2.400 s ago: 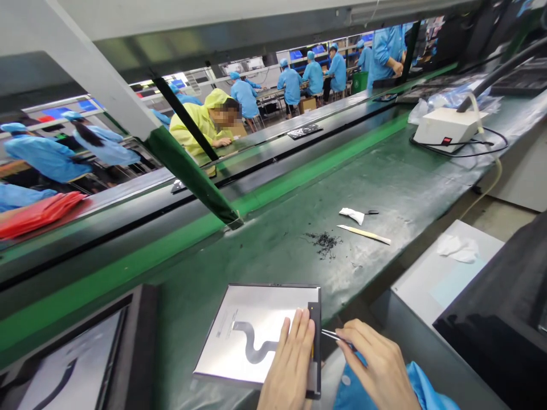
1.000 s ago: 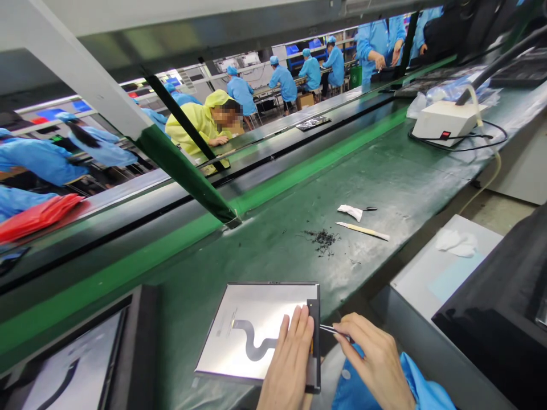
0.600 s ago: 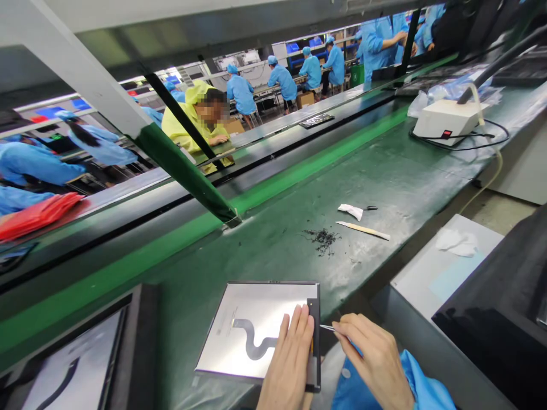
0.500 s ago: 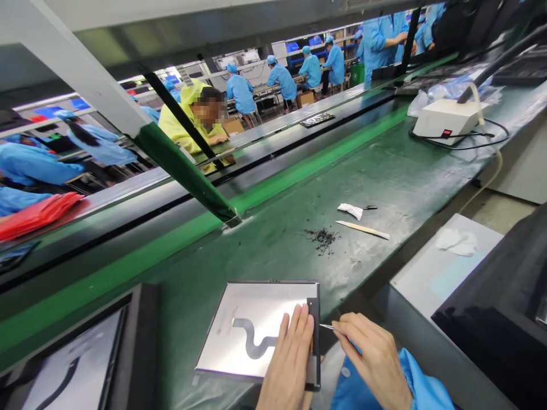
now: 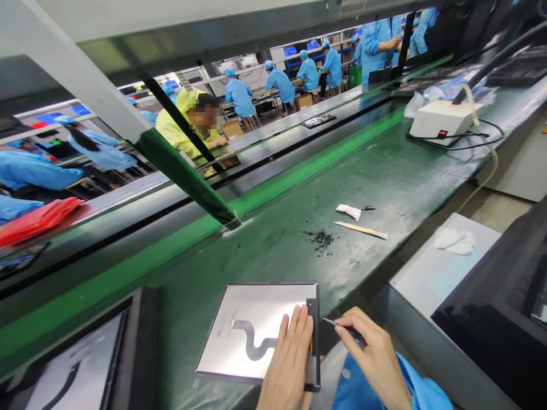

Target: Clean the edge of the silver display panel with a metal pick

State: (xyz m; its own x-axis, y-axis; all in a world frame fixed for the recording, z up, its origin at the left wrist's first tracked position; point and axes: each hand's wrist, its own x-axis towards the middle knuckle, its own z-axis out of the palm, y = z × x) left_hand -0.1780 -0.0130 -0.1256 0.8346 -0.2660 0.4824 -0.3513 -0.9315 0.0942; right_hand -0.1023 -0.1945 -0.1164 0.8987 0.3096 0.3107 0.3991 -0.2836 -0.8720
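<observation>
A display panel (image 5: 226,341) lies face down near the table's front edge, its silvery back up, with an S-shaped grey flex cable (image 5: 252,344) across it. My left hand (image 5: 288,359) rests flat on its right part, fingers stretched out, covering part of the cable and the dark border. Just off the panel's right edge, my right hand (image 5: 371,353) pinches a thin pointed metal tool (image 5: 331,322). The tool's tip points at that edge, with a small gap between them. Most of its handle is hidden by my fingers.
On the green table (image 5: 273,228) lie a pile of black scraps (image 5: 321,241), a pale-handled blade (image 5: 361,229) and a white wrapped piece (image 5: 348,212). A black foam tray (image 5: 141,341) with another panel stands at left. A slanted post (image 5: 188,176) rises behind.
My right hand has turned slightly, and the tool's tip has moved up and a little away from the panel's right edge. My left hand stays on the panel.
</observation>
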